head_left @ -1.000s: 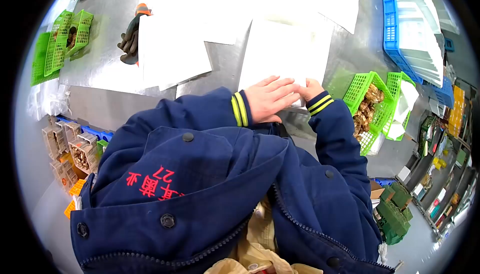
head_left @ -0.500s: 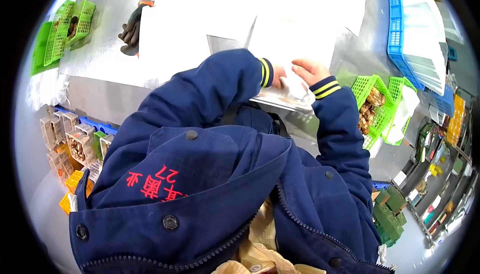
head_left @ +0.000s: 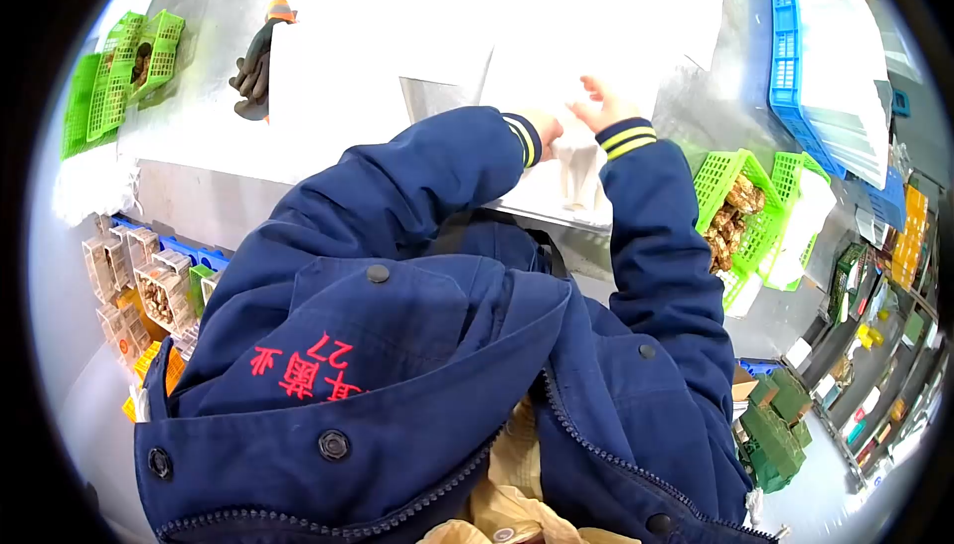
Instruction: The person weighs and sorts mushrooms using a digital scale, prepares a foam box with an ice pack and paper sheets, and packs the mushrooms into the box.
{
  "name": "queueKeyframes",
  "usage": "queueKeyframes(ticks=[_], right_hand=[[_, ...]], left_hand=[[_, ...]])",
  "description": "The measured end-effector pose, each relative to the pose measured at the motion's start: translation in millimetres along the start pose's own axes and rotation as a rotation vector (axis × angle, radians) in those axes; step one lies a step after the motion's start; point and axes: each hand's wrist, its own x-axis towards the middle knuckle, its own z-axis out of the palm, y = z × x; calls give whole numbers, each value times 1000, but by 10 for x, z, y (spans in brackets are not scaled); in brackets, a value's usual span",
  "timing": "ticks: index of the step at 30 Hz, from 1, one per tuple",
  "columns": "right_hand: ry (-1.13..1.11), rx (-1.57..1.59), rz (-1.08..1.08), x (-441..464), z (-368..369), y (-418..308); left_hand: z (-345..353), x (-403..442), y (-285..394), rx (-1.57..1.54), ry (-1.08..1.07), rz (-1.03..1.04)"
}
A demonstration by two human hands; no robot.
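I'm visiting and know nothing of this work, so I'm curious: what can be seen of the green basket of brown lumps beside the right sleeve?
The basket is bright green, apparently plastic, open-topped, its walls pierced with small holes. It appears to stand on the metal table. Glossy, knobbly brown lumps lie inside; what they are, I can't tell. A second basket is close on its right; whether they touch is unclear. Neither the left hand nor the right hand touches it.
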Motion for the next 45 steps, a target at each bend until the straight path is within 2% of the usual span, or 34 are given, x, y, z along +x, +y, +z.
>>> queueKeyframes(ticks=[1, 3, 5, 7, 9, 10, 11, 13, 17, 19, 20, 21, 23, 24, 25, 27, 28, 29, 31, 33, 34, 35, 37, 38, 40, 42, 43, 45], right_hand=[[136, -209, -168, 101, -17, 24], [268, -392, 93, 157, -18, -177], [230, -356, 163, 186, 42, -160], [185, -324, 233, 213, 78, -127], [94, -116, 371, 221, 46, -87], [235, -179, 212, 265, 210, 136], [233, -183, 208, 277, 163, 92], [-16, -175, 228, 292, 63, 10], [33, 22, 198, 410, 132, 357], [-71, 216, 220, 398, 84, 420], [-63, 160, 121, 363, 43, 416], [-116, 261, 117, 256, -83, 275], [-124, 255, 28, 109, -105, 277], [-141, 365, -95, 9, -130, 234], [-114, 259, -103, -132, -143, 183], [9, 143, -165, -333, -49, 137], [53, 160, -168, -410, -52, 81], [60, 165, -166, -430, -82, 59], [28, 120, -151, -484, -68, 53], [-19, 159, -109, -513, -39, 29], [21, 129, -319, -523, -55, -9], [62, 95, -529, -537, -86, -59], [3, -115, -689, -630, -177, -165], [-42, -218, -746, -689, -177, -164], [-90, -407, -795, -808, -181, -227], [-94, -453, -812, -806, -194, -206], [-102, -491, -824, -836, -178, -192], [-150, -549, -857, -819, -119, -113]], left_hand=[[-30, -62, 58, 17, 34, 58], [-73, -176, 160, 33, 16, 34], [-52, -251, 175, -19, 73, 50], [-84, -305, 211, -2, 2, 22], [8, -342, 176, -34, 96, 79], [20, -368, 170, -23, 127, 131], [49, -376, 170, -87, 184, 144], [77, -361, 154, -72, 125, 120], [88, -231, 106, -55, 116, 144], [54, -116, 73, 3, 85, 171], [231, -6, -34, -40, 219, 199], [56, -16, 33, 83, 95, 159], [82, 77, 18, 127, 13, 84], [142, 30, -8, 133, 195, 128], [162, 50, -9, 132, 197, 130], [59, 0, 113, 357, 194, 66], [120, -95, 106, 475, 445, 145], [1, -275, 181, 451, 612, 262], [-44, -521, 237, 421, 479, 332], [90, -580, 159, 231, 88, 416], [276, -547, 68, 200, 128, 381], [258, -537, 113, 221, 47, 238], [418, -338, 70, 41, 195, 131], [-18, -490, 324, 245, -289, -23], [-106, -668, 389, 12, 8, 57], [-207, -757, 347, 155, -187, 258], [-154, -760, 205, -196, -112, 396], [-293, -710, 213, -659, 184, 94]])
